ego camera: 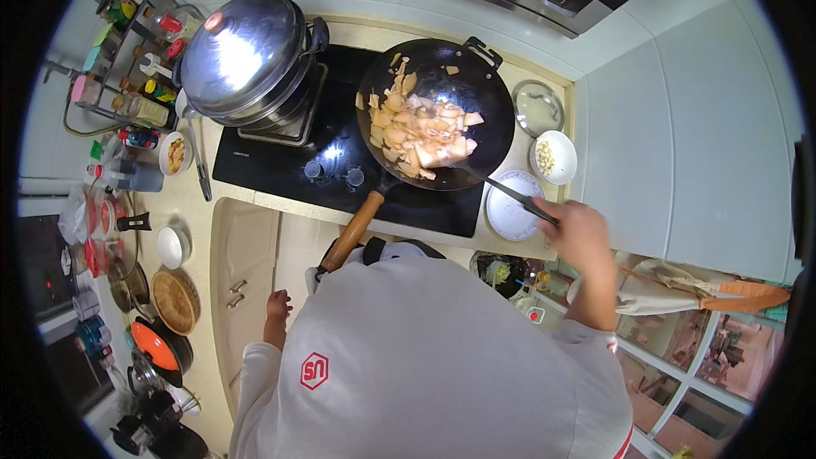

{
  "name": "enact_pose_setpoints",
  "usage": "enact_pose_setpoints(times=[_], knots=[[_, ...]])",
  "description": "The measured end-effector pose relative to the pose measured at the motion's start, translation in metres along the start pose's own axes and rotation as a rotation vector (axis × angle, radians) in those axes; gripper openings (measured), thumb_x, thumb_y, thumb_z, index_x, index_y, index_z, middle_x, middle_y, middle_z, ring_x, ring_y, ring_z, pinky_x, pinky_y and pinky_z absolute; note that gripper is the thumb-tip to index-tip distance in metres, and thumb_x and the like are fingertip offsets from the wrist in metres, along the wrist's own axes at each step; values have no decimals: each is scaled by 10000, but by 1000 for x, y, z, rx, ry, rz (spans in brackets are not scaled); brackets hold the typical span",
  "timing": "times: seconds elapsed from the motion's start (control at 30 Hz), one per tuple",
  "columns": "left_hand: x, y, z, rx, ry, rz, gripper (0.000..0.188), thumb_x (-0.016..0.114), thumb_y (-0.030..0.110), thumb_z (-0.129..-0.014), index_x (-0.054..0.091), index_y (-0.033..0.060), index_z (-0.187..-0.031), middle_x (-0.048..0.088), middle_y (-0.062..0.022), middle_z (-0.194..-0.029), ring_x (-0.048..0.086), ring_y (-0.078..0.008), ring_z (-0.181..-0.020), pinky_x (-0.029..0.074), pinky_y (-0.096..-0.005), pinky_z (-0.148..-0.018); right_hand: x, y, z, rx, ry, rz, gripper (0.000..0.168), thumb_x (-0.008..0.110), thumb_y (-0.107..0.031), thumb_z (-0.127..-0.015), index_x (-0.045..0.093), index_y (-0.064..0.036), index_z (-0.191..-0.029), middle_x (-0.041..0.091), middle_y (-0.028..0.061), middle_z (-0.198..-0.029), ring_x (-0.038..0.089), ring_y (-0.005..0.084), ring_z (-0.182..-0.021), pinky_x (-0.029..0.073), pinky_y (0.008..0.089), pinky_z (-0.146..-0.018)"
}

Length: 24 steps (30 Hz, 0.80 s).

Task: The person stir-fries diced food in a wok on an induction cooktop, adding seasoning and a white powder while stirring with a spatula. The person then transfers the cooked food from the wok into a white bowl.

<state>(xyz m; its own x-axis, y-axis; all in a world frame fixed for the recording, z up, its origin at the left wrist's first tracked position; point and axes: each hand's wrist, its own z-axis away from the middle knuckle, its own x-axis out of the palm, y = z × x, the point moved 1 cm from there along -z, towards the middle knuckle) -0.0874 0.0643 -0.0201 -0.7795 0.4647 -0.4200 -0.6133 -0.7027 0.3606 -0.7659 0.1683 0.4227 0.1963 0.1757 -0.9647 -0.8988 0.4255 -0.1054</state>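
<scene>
My right hand (575, 233) grips the dark handle of a spatula (503, 190), and its outline is blurred. The blade dips into pale sliced food pieces (414, 127) at the near side of a black wok (491, 134). Browned, wet-looking slices lie mostly in the wok's left half, some stuck up its wall. The wok's wooden handle (354, 229) points towards my body, with neither hand on it. My left hand (278, 306) hangs by my left side, away from the stove, fingers loosely bent and nothing visible in it.
A lidded steel steamer pot (245, 64) stands left on the black cooktop (287, 172). Right of the wok are a glass lid (539, 108), a bowl of garlic-like cloves (553, 157) and a patterned plate (515, 207). A ladle (199, 159) and food bowl (175, 153) lie left.
</scene>
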Motion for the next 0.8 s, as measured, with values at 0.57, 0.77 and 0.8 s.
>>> enact_pose_setpoints(times=[0.57,0.77,0.8], knots=[[8,-46,1,-94,63,259,386,589,355,-984,599,53,-1223,688,-98,-960,641,-223,-661,494,-368,-525,62,94,-78,502,-21,-843,356,656,-302,-975,723,-26,-1190,568,-3,-627,500,102,-456,375,256,-438],[9,-33,4,-108,66,220,402,594,371,-978,596,51,-1221,689,-92,-960,646,-222,-676,501,-372,-540,101,71,-138,399,-299,-1071,301,647,-274,-987,736,-24,-1131,529,-18,-602,499,95,-463,366,268,-424],[9,-26,8,-99,75,212,404,595,374,-977,595,50,-1221,689,-91,-960,647,-221,-678,502,-373,-542,104,66,-140,359,-276,-1041,304,650,-266,-986,733,-24,-1150,544,-15,-610,511,102,-477,386,277,-442]])
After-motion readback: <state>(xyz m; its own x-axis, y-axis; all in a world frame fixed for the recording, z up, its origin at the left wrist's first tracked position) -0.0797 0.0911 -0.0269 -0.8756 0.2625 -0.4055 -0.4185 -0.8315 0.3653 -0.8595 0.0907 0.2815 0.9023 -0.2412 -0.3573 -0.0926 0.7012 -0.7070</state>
